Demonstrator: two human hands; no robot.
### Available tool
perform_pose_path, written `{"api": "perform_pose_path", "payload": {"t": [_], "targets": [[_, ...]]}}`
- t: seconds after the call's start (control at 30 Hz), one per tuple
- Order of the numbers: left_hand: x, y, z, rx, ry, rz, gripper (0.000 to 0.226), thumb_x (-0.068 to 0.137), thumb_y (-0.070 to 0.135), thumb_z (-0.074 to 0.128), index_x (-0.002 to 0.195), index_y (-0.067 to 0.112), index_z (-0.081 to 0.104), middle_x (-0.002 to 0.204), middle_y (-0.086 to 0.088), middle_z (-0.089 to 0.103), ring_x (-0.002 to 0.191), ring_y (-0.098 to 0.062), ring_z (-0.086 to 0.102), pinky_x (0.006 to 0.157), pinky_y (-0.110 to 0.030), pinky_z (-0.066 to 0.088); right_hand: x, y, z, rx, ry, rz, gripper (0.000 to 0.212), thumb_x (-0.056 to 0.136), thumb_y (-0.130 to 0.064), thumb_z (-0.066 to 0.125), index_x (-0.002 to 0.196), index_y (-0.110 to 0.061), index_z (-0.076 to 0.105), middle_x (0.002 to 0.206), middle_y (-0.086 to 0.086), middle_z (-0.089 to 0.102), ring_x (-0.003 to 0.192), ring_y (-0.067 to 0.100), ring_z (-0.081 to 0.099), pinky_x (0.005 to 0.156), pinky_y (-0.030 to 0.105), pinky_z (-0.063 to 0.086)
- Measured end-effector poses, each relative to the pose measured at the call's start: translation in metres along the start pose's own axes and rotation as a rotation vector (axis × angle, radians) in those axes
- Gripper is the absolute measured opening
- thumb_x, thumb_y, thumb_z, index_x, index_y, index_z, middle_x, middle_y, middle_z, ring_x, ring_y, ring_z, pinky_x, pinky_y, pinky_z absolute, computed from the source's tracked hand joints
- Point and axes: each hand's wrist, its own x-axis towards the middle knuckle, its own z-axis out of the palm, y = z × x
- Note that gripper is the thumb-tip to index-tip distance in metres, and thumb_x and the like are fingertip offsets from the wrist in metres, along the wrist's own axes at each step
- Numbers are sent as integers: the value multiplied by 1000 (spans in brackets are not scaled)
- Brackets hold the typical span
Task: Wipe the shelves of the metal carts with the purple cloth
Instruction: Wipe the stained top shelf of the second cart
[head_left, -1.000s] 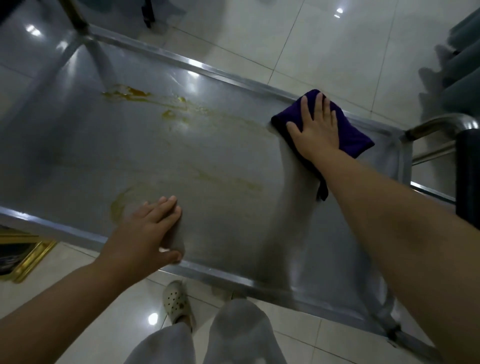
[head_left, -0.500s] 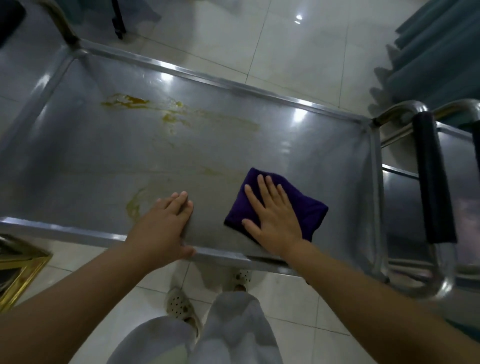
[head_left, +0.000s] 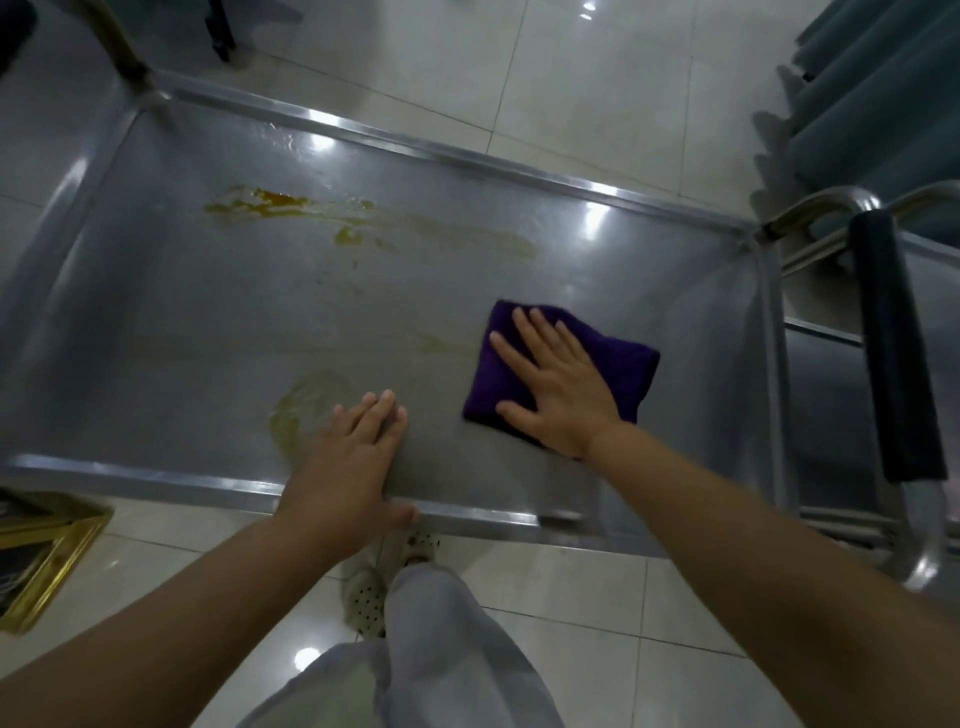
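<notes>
Purple folded cloth (head_left: 618, 364) under flat, spread right hand (head_left: 558, 392) on stained steel cart shelf (head_left: 208, 322), left hand (head_left: 345, 467) flat, fingers together, at near rim.

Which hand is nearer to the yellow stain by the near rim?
Left. The left hand lies beside the yellow stain; the right hand presses the purple cloth, farther right.
</notes>
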Motion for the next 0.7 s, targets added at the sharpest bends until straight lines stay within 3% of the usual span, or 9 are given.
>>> {"api": "perform_pose_path", "payload": {"t": [0.2, 0.43, 0.7], "targets": [[3, -1, 1, -55, -18, -13, 106, 81, 64, 54, 149, 22, -15, 142, 8, -34, 131, -7, -29, 107, -32, -19, 79, 58, -28, -3, 3, 134, 77, 89, -69, 16, 154, -32, 0, 161, 2, -12, 148, 18, -13, 119, 35, -10], [2, -5, 3, -96, -20, -19, 104, 81, 65, 54, 140, 27, -23, 141, 9, -36, 130, -6, -32, 105, -29, -21, 149, 89, -52, 32, 9, 276, 76, 94, -67, 23, 154, -29, -4, 160, 7, -19, 147, 24, -17, 119, 41, -10], [-1, -2, -3, -83, -12, -3, 104, 81, 64, 55, 151, 23, -10, 152, 8, -27, 135, -6, -25, 107, -28, -19, 86, 30, -34, 14, -16, 99, 79, 92, -70, 25, 153, -32, -9, 159, 3, -21, 146, 20, -21, 118, 37, -13]]}}
